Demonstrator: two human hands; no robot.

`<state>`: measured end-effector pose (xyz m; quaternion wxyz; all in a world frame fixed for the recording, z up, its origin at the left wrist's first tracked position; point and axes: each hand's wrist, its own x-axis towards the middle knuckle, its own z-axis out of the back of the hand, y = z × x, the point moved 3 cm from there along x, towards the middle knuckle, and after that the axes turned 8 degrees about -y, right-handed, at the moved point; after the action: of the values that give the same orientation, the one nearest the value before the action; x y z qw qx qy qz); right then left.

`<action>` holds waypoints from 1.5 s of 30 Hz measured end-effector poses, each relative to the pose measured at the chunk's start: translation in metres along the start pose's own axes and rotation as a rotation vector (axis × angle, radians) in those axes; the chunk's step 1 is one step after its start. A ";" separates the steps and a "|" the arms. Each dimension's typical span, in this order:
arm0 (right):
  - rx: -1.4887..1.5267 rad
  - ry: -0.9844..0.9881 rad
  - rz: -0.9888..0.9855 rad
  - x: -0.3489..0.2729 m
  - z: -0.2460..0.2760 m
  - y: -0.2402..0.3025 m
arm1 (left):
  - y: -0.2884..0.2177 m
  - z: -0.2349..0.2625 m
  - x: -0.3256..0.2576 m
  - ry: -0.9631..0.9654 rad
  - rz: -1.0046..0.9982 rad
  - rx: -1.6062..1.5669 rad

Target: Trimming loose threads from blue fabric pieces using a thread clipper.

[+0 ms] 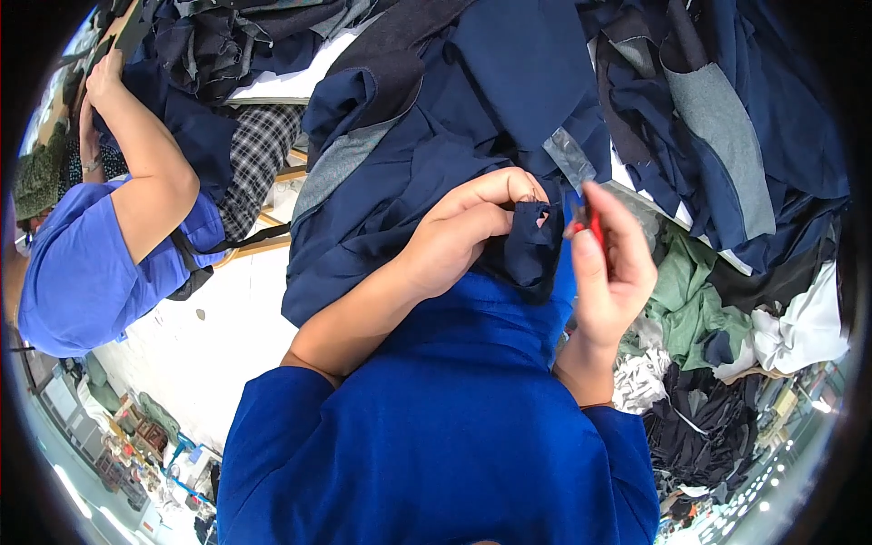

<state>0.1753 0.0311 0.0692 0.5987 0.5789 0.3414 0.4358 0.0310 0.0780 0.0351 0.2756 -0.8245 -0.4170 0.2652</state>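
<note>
Navy cloth (409, 186) lies bunched before the person, a folded end grasped by the fingers of the left hand (459, 227); those of the right hand (610, 272) grip a small red tool (596, 227). The fabric looks light, soft and limp, probably best pinched at a doubled edge. No brand, label or writing is legible.

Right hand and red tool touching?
Touching: the head view shows the red tool held between the thumb and fingers of the right hand.
</note>
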 end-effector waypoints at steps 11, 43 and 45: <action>-0.214 0.117 0.266 0.002 -0.007 0.019 | 0.000 0.000 -0.001 0.020 0.075 -0.148; -0.069 0.013 0.156 0.002 -0.001 0.007 | 0.008 -0.005 -0.002 -0.038 0.221 -0.356; -0.047 0.041 0.191 0.001 -0.004 0.006 | 0.008 -0.005 -0.002 -0.051 0.225 -0.350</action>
<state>0.1710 0.0331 0.0745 0.5608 0.5854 0.2864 0.5106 0.0379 0.0711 0.0341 0.0861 -0.8941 -0.3690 0.2386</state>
